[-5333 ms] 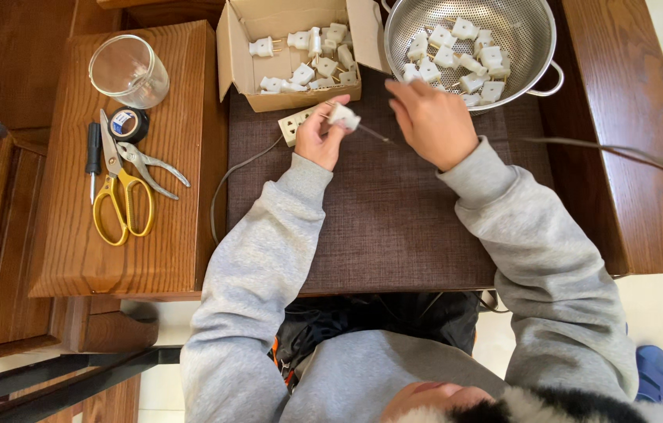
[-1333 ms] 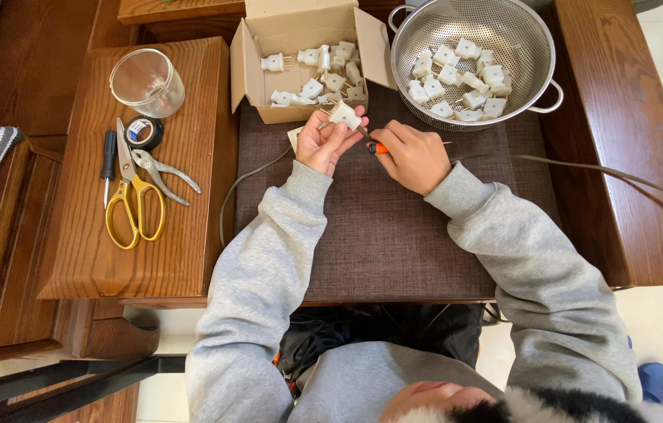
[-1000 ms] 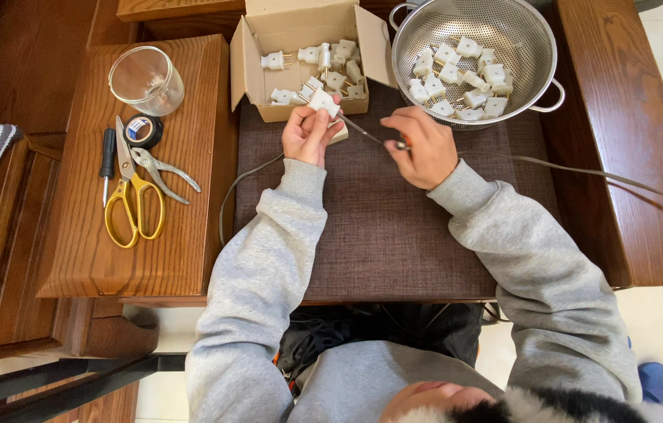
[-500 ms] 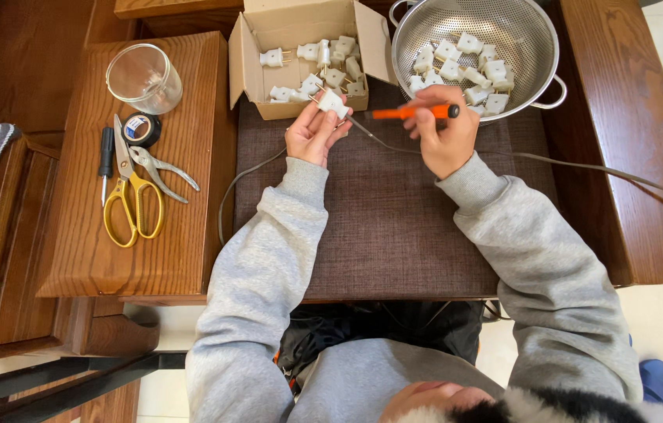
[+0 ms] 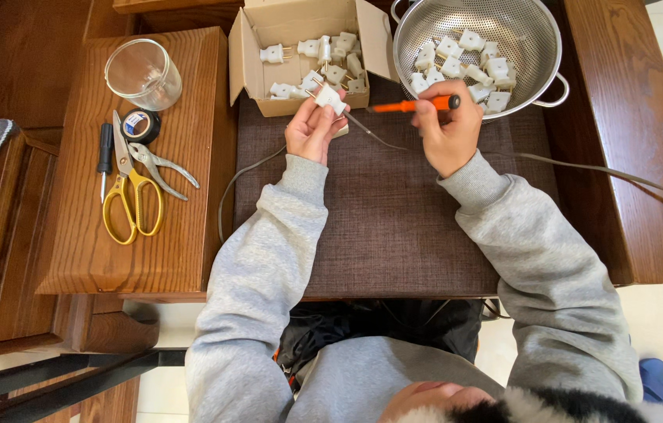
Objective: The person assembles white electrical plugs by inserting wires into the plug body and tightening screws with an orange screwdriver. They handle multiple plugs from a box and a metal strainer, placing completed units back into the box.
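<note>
Seated at a dark woven mat (image 5: pixel 394 227), we pinch a white plug (image 5: pixel 330 99) in our left hand (image 5: pixel 312 129), prongs raised toward the cardboard box (image 5: pixel 249 55) of plugs just beyond, likely so its face stays open to the tool. Our right hand (image 5: pixel 447 129) is closed around an orange-handled screwdriver (image 5: pixel 410 105), held level, tip aimed left at the plug. The hands sit apart, wrists lifted off the mat. A metal colander (image 5: pixel 535 47) of plugs stands far right; scissors (image 5: pixel 132 196) and pliers (image 5: pixel 161 163) lie left.

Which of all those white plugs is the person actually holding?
The white plug pinched in the left hand, just in front of the cardboard box. The others lie loose in that box or the metal colander.
</note>
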